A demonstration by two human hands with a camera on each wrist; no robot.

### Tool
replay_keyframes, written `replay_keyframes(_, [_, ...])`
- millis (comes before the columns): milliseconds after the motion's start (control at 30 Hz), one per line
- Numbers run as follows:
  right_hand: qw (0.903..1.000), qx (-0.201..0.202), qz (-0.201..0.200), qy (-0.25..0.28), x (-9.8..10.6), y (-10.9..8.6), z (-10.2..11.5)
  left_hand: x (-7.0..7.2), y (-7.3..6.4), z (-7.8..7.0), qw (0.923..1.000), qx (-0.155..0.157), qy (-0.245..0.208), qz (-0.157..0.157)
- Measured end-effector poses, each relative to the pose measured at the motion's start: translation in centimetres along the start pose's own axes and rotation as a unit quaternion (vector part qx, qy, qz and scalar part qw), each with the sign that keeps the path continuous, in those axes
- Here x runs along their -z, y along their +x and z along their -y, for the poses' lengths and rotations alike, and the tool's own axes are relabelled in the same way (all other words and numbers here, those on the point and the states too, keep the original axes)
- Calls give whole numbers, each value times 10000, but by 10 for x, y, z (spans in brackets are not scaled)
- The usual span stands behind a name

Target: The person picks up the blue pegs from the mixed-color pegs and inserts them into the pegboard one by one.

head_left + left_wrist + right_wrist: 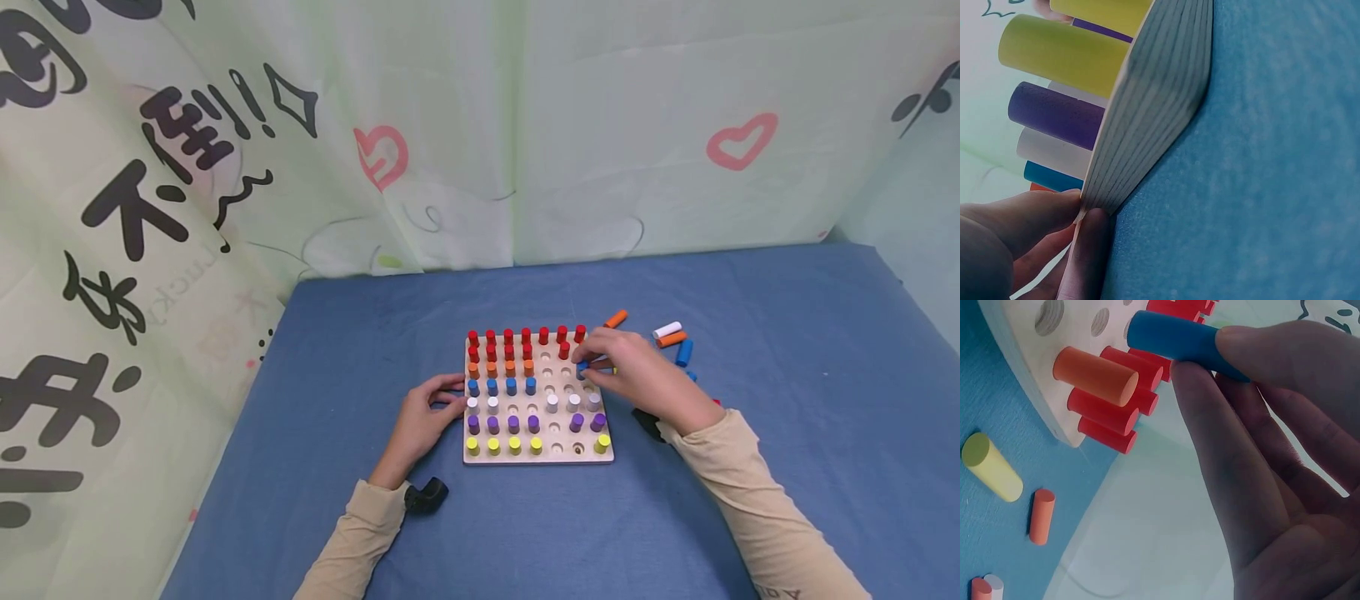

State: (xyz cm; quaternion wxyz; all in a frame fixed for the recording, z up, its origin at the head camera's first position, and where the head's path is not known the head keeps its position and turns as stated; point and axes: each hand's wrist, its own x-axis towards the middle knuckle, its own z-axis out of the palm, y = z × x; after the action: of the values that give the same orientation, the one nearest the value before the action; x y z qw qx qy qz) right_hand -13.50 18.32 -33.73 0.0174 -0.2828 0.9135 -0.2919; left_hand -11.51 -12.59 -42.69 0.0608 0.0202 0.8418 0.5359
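Observation:
A wooden pegboard (pixel 540 460) lies on the blue cloth, its coloured pegs standing in rows: red at the back, then orange, blue, white, purple and yellow. Some holes in the middle and right have no peg. My right hand (pixel 633 371) pinches a blue peg (pixel 1175 339) between thumb and fingers, over the board's right part; the peg is tilted in the right wrist view, beside an orange peg (pixel 1096 376). My left hand (pixel 423 425) pinches the board's left edge with thumb and finger, near the white peg (pixel 1054 153) and purple peg (pixel 1057 115).
Loose pegs lie right of the board: an orange peg (pixel 616 318), a white peg (pixel 667 329), a blue peg (pixel 684 353) and several more, partly behind my right arm. A printed curtain (pixel 600 167) hangs behind the blue cloth (pixel 375 333).

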Motion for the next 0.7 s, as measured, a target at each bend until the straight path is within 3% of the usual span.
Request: replay_keyframes(700, [9991, -123, 404, -86, -7, 11, 7, 0, -3, -2, 10000, -33, -13, 11])
